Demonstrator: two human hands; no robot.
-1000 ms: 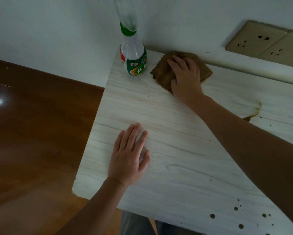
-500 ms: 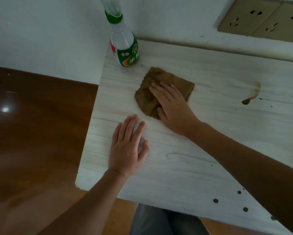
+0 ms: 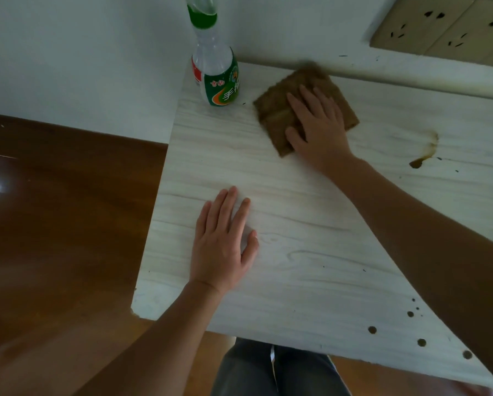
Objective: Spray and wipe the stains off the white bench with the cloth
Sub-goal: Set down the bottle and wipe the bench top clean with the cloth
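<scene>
The white wood-grain bench (image 3: 311,252) fills the middle and right of the view. A folded brown cloth (image 3: 279,110) lies near its far edge, and my right hand (image 3: 318,127) presses flat on it with straight fingers. My left hand (image 3: 222,244) rests flat on the bench nearer the front left. A clear spray bottle (image 3: 215,67) with a green label stands at the far left corner, left of the cloth. A curved brown stain (image 3: 425,151) marks the bench to the right of the cloth. Several small dark spots (image 3: 416,335) dot the front right.
A white wall (image 3: 82,52) rises behind the bench, with beige wall sockets (image 3: 445,24) at the top right. Brown wooden floor (image 3: 54,224) lies to the left, below the bench's left edge. My grey trousers (image 3: 274,372) show under the front edge.
My right hand has pushed the cloth away from me, back toward the wall. Before that it had pulled the cloth toward me. My left hand stays flat in place.
</scene>
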